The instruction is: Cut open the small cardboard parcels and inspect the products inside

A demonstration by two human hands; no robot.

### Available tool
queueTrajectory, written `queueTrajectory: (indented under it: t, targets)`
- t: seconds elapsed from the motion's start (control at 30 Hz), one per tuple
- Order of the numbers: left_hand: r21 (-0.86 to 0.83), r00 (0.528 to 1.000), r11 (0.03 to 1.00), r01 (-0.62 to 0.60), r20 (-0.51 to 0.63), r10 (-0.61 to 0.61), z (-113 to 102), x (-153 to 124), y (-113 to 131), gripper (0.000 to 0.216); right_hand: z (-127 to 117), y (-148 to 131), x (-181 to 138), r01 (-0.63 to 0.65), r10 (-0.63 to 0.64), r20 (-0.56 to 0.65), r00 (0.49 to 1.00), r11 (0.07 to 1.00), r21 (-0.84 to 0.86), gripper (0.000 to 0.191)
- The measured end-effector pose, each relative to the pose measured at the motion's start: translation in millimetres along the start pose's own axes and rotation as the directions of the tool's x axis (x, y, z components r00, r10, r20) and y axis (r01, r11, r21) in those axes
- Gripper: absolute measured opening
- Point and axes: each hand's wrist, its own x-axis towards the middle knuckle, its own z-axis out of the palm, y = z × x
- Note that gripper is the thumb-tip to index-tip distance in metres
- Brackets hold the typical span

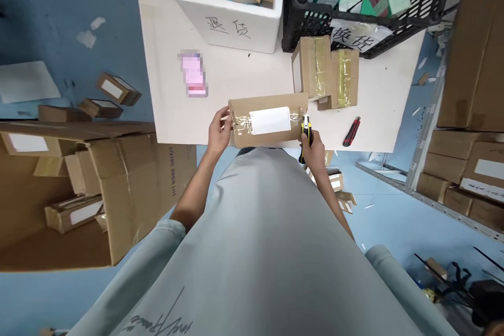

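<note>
A taped cardboard box point(240, 139) with a white label lies at the table's front edge, close to my body. My left hand point(219, 130) grips its left end, thumb and fingers closed on the cardboard. In my right hand point(314, 149) is a black and yellow utility knife point(306, 128), held upright with its tip at the box's right end. Whether the blade is in the tape is too small to tell. A second utility knife point(352, 132), red and black, rests on the table to the right.
Two taped boxes point(321, 68) stand behind on the table point(169, 115). Further back are a white foam bin point(232, 26) and a black crate point(293, 26) of green packages. A large open carton point(129, 184) is at left. Shelving with boxes point(452, 147) stands at right.
</note>
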Motion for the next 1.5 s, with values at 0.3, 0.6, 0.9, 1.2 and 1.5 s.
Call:
queueTrajectory:
  t: [0.3, 0.6, 0.9, 1.2, 1.5]
  targets:
    - [0.467, 0.874, 0.789, -0.399, 0.455, 0.173, -40, -5, 48, 0.083, 11, -17, 2, 0.009, -0.018, -0.035, 0.999, 0.969, -0.246, 0.046]
    - [0.510, 0.764, 0.687, -0.518, 0.636, 0.104, -41, 29, 53, 0.078, 20, -34, -13, -0.063, 0.057, -0.026, 0.998, 0.924, -0.377, 0.039]
    - [0.334, 0.781, 0.810, -0.483, 0.582, 0.225, -53, 19, 24, 0.089, 22, -101, -27, 0.348, -0.243, 0.251, 0.937, 0.705, -0.618, 0.044]
    - [0.181, 0.800, 0.879, -0.440, 0.525, 0.292, -49, 17, 2, 0.099, 56, -177, 11, 0.660, -0.225, 0.622, 0.750, 0.306, -0.686, 0.044]
    - [0.163, 0.816, 0.909, -0.385, 0.521, 0.252, -49, 13, 7, 0.096, 52, -195, 17, 0.709, -0.221, 0.674, 0.705, 0.217, -0.671, 0.041]
